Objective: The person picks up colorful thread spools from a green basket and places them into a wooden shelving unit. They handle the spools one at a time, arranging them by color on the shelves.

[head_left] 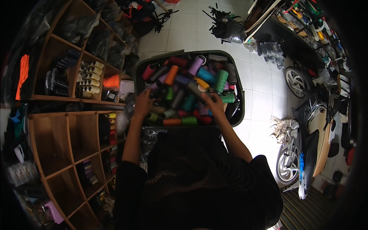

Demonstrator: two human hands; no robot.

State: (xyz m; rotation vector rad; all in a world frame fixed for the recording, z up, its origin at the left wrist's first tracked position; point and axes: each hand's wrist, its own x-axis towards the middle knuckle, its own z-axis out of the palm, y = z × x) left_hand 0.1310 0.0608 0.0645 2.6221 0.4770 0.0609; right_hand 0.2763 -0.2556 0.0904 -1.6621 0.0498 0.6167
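A dark plastic basket [243, 111] full of thread spools stands in front of me. My left hand [143, 103] is at its left side, fingers apart among the spools. At the right, my right hand [213, 103] reaches in with its fingers on the end of a grey thread spool [194, 90], which looks slightly blurred. Around them lie an orange spool [171, 75], a lilac spool [196, 65], a yellow spool [202, 83], a green spool [221, 80] and a red spool [149, 71]. Lower spools are partly hidden.
Wooden shelving [69, 130] with square compartments runs along the left, some holding cream spools [92, 78]. A motorcycle [304, 153] stands on the right. Black straps [226, 25] lie on the white tiled floor [264, 82] beyond the basket.
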